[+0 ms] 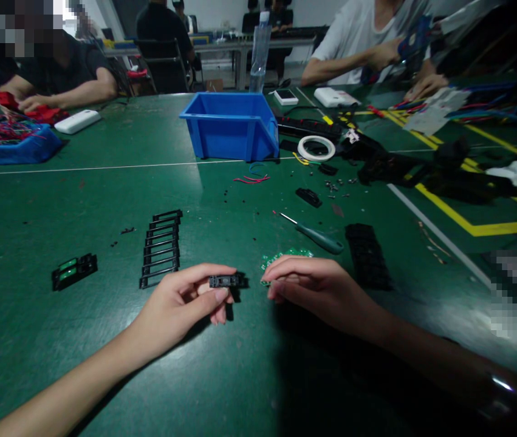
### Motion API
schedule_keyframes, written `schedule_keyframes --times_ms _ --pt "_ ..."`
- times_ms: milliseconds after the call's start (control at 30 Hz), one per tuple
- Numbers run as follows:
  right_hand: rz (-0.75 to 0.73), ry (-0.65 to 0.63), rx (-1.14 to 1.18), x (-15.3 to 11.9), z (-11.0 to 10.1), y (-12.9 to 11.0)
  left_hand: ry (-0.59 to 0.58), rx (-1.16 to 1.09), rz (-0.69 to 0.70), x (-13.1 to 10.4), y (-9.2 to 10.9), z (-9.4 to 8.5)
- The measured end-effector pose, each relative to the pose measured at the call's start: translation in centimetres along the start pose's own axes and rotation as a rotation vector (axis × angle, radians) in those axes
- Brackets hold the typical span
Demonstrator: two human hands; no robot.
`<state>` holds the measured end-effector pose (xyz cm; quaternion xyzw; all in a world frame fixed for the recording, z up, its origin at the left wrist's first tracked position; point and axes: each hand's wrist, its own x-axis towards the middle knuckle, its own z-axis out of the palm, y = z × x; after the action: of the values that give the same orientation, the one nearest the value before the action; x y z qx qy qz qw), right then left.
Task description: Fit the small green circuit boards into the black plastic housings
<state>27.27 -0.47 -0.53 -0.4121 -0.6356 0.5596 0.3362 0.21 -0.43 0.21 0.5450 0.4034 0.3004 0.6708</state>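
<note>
My left hand (194, 294) holds a small black plastic part (226, 281) between thumb and fingers. To its right, my right hand (304, 282) has its fingers closed together at a cluster of small green circuit boards (292, 252); what its fingertips hold is too small to name. A black ladder-like row of bars (161, 246) lies beyond my left hand. Farther left is a black part with green pieces (75, 271). Beyond my right hand lies a screwdriver (317, 238) with a dark green handle, and a black ribbed block (367, 256) sits to the right.
A blue bin (233, 136) stands at the far middle, near a roll of white tape (316, 148), loose screws (333, 185) and red wires (252, 179). A blue tray of wires (12, 145) is at the left. Two people work across the green table (103, 212).
</note>
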Motion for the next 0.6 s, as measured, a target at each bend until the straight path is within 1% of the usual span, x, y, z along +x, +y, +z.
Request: schedule_keyframes --times_ms 400,600 --pt "-0.02 -0.006 -0.021 -0.09 0.0 0.05 -0.007 -0.033 0.005 0.3 -0.1 -0.01" --pt "-0.017 -0.006 -0.002 0.01 -0.02 0.02 -0.015 -0.116 0.033 0.43 -0.44 -0.31"
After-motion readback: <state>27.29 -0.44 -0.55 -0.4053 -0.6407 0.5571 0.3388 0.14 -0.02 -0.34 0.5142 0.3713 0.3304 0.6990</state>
